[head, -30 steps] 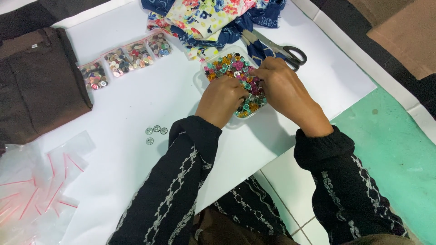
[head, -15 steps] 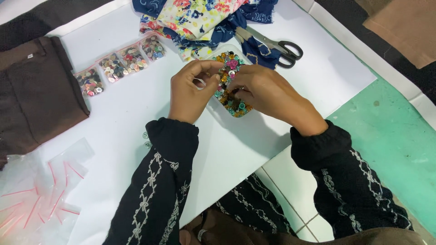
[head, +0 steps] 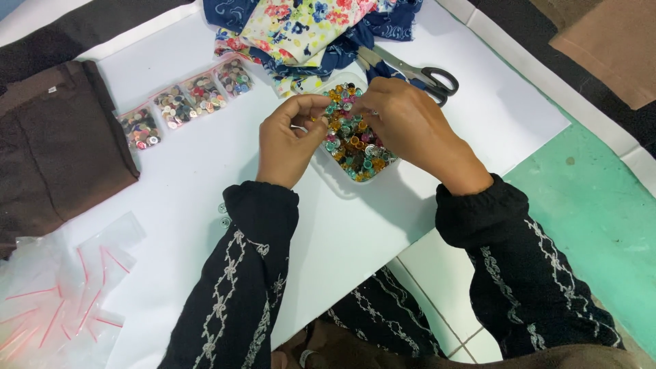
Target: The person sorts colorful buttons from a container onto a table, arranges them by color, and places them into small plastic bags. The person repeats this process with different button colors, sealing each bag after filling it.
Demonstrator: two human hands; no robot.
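Two hands work over one clear tray [head: 342, 183] heaped with coloured beads [head: 352, 140] on the white bench [head: 205, 171]: the left hand [head: 290, 140] has its grip pinched together on something too small to tell, the right hand [head: 410, 126] has fingertips curled into the beads, grip state unclear. Four bead bags [head: 184, 102] lie left. One pair of scissors [head: 417, 74] sits partly behind the right hand, beside floral cloth [head: 307, 24]; brown cloth [head: 55, 150] and empty bags [head: 61, 287] lie far left.

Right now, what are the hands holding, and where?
Left hand pinches something tiny at its fingertips; which part cannot be told. Right hand rests on the beads.
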